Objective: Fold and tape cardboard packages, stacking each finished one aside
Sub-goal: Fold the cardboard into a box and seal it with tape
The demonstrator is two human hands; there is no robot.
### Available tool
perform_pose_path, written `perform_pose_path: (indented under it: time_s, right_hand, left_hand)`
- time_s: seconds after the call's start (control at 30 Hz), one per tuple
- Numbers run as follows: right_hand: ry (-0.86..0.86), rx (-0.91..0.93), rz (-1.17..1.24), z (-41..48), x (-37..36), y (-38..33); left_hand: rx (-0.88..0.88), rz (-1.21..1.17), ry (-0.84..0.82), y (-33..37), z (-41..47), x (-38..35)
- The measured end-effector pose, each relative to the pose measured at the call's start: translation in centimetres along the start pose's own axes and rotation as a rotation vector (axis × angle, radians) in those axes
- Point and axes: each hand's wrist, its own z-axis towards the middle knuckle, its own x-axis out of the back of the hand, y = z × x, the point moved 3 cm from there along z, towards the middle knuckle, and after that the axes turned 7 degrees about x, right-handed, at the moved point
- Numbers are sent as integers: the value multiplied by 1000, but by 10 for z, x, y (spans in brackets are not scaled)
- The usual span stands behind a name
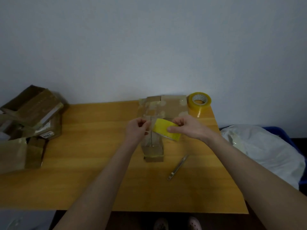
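A small cardboard package [153, 151] lies in the middle of the wooden table [103, 163], partly wrapped in clear tape. Just above it my right hand [187, 127] grips a yellow tape roll [166, 129]. My left hand [137, 128] pinches the loose clear end of the tape pulled from that roll, over the package's far part. Flat taped cardboard [166, 105] lies behind the package, by the wall.
A second, larger tape roll [199, 103] stands at the table's back right corner. A metal utility knife [177, 167] lies right of the package. A heap of cardboard packages [29, 117] fills the left side. A white plastic bag [265, 150] lies off the table's right edge.
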Motion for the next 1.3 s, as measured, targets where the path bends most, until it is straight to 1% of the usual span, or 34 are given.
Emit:
perform_pose_path:
  time_s: [0.07, 0.1, 0.13, 0.2, 0.27, 0.4, 0.47, 0.53, 0.6, 0.73, 0.8, 0.9, 1.0, 1.13, 1.3]
  right_hand:
    - [10, 27, -120, 0, 0, -1]
    - [-5, 39, -144, -2, -2, -1]
    - [-39, 42, -129, -3, -4, -2]
    - [-112, 29, -22, -7, -9, 0]
    - [-149, 30, 46, -14, -13, -2]
    - [-155, 45, -32, -23, -25, 0]
    - [-151, 46, -118, -26, -29, 6]
    - [-123, 6, -275, -29, -29, 18]
    - [-90, -31, -384, -34, -27, 25]
    - [-101, -87, -519, -37, -39, 26]
    - [-48, -113, -646, -38, -43, 21]
    - [37, -153, -785, -39, -49, 13]
    - [51, -176, -791, -36, -54, 9]
    - [-22, -201, -752, -34, -61, 12]
    - [84, -245, -760, -36, -61, 14]
  left_hand:
    - [46, -4, 20, -10, -7, 4]
    - [67, -7, 33, -16, -10, 5]
    - [85, -18, 49, -20, -13, 7]
    - [119, -79, 94, -29, -19, 12]
    - [125, -112, 121, -36, -24, 17]
    - [162, -47, 115, -52, -36, 19]
    - [213, -54, 137, -64, -40, 20]
    - [253, -52, 168, -75, -41, 26]
    - [233, -37, 174, -79, -42, 31]
    - [146, 9, 196, -79, -42, 34]
    - [135, 31, 218, -82, -44, 32]
    - [166, 21, 233, -93, -43, 33]
    - [202, 7, 233, -98, -40, 35]
    - [185, 42, 233, -99, -38, 39]
    - [160, 56, 238, -99, -38, 38]
